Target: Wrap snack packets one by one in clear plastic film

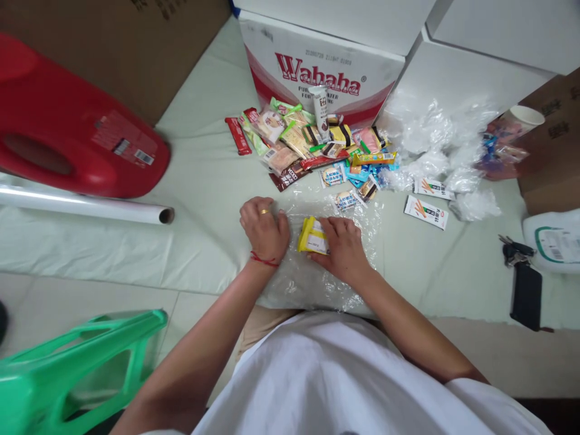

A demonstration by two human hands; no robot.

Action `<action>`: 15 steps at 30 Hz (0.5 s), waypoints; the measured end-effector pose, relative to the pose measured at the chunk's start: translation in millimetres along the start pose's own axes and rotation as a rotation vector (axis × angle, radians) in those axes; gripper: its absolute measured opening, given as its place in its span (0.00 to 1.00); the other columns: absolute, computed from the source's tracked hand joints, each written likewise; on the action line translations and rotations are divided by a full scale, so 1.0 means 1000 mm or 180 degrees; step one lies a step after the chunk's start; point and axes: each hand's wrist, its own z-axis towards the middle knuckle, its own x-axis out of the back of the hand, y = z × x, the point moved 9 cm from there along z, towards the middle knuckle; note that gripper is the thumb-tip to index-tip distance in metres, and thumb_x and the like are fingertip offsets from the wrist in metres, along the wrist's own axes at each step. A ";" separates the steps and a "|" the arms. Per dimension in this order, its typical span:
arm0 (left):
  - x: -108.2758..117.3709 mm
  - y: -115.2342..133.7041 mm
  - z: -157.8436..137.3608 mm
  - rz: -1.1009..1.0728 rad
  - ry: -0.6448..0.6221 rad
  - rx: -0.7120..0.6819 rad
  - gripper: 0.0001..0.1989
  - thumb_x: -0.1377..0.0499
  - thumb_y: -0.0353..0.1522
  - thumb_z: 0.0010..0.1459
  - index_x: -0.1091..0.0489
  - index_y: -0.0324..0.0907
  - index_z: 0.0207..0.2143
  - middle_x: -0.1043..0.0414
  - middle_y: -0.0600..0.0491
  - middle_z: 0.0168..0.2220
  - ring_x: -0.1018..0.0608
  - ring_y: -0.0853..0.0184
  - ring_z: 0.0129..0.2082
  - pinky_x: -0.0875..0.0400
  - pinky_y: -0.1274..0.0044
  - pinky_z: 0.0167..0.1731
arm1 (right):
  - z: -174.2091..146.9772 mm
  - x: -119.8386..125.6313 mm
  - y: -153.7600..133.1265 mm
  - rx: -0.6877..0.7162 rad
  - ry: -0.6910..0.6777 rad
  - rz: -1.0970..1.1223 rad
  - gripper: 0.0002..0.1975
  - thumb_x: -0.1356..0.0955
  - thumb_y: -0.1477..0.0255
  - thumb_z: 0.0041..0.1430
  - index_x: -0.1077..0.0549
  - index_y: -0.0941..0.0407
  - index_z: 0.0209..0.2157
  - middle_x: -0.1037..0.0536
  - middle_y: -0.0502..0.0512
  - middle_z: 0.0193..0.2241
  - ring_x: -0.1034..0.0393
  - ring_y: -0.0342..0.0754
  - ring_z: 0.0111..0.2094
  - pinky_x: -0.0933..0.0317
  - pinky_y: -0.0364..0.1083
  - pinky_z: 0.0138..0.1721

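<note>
A small yellow packet [307, 235] with a white label lies on a clear plastic sheet or bag [299, 281] in front of me. Closed around the packet's right side is my right hand [342, 244], thumb at the near edge and fingers at the far edge. To the left, my left hand [265, 232] rests palm down on the plastic's left edge, its fingers bent and its thumb apart; the fingertips are partly hidden, and nothing shows in its grasp. Just beyond the hands is a pile of wrapped snacks [294, 139], with a small blue-and-white packet [345, 200] at its near side.
A Wahaha carton [317, 72] stands behind the snacks. Crumpled clear plastic [426, 139] and white stick packets [426, 212] lie right. A red jug [77, 127] and a film roll [86, 202] are left. A phone [526, 296] and keys [514, 251] lie far right. A green stool [81, 350] stands below.
</note>
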 end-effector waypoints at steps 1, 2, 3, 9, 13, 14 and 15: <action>0.003 0.004 -0.001 -0.0012 0.0011 -0.0115 0.15 0.44 0.33 0.62 0.28 0.40 0.51 0.27 0.36 0.54 0.28 0.47 0.61 0.36 0.53 0.63 | -0.002 0.000 -0.001 0.0003 0.0036 0.0006 0.44 0.25 0.53 0.62 0.38 0.58 0.72 0.32 0.70 0.65 0.42 0.68 0.63 0.45 0.64 0.63; 0.004 0.009 -0.003 -0.0047 -0.0034 -0.0282 0.15 0.44 0.32 0.63 0.27 0.41 0.50 0.26 0.38 0.54 0.29 0.48 0.63 0.39 0.53 0.65 | -0.004 -0.001 -0.001 0.0027 0.0078 0.0013 0.45 0.26 0.54 0.62 0.40 0.58 0.73 0.33 0.70 0.66 0.42 0.68 0.63 0.46 0.65 0.64; 0.003 0.015 -0.005 -0.0100 -0.0141 -0.0495 0.14 0.45 0.32 0.64 0.26 0.43 0.50 0.25 0.40 0.54 0.30 0.50 0.65 0.42 0.52 0.68 | -0.006 -0.001 -0.001 0.0065 0.0117 0.0017 0.45 0.26 0.54 0.63 0.41 0.58 0.74 0.33 0.70 0.66 0.43 0.68 0.64 0.47 0.65 0.65; -0.026 0.040 -0.018 -0.0143 -0.1089 -0.1298 0.19 0.48 0.29 0.65 0.23 0.49 0.52 0.20 0.49 0.58 0.32 0.52 0.71 0.64 0.45 0.74 | -0.012 -0.009 0.005 0.0324 0.0088 -0.0087 0.38 0.28 0.59 0.66 0.37 0.58 0.72 0.31 0.69 0.65 0.43 0.66 0.64 0.51 0.64 0.67; -0.036 0.028 -0.011 -0.0010 -0.1192 -0.0767 0.22 0.50 0.31 0.69 0.25 0.45 0.60 0.27 0.43 0.66 0.33 0.48 0.72 0.60 0.39 0.72 | -0.010 -0.011 0.004 0.0433 -0.0015 -0.0067 0.39 0.28 0.56 0.66 0.37 0.59 0.72 0.31 0.70 0.65 0.42 0.66 0.65 0.54 0.65 0.69; -0.038 0.027 -0.011 -0.0017 -0.1231 -0.0704 0.23 0.51 0.31 0.69 0.26 0.45 0.61 0.28 0.42 0.67 0.33 0.49 0.72 0.59 0.40 0.72 | -0.010 -0.009 0.004 0.0466 -0.0032 -0.0011 0.40 0.28 0.55 0.66 0.37 0.58 0.72 0.31 0.70 0.65 0.42 0.66 0.65 0.54 0.66 0.69; -0.039 0.026 -0.010 -0.0030 -0.1263 -0.0668 0.23 0.51 0.32 0.70 0.26 0.44 0.61 0.28 0.42 0.67 0.33 0.49 0.72 0.57 0.40 0.72 | -0.009 -0.005 0.005 0.0511 -0.0029 0.0086 0.40 0.28 0.54 0.66 0.38 0.58 0.72 0.31 0.70 0.65 0.42 0.65 0.66 0.53 0.66 0.70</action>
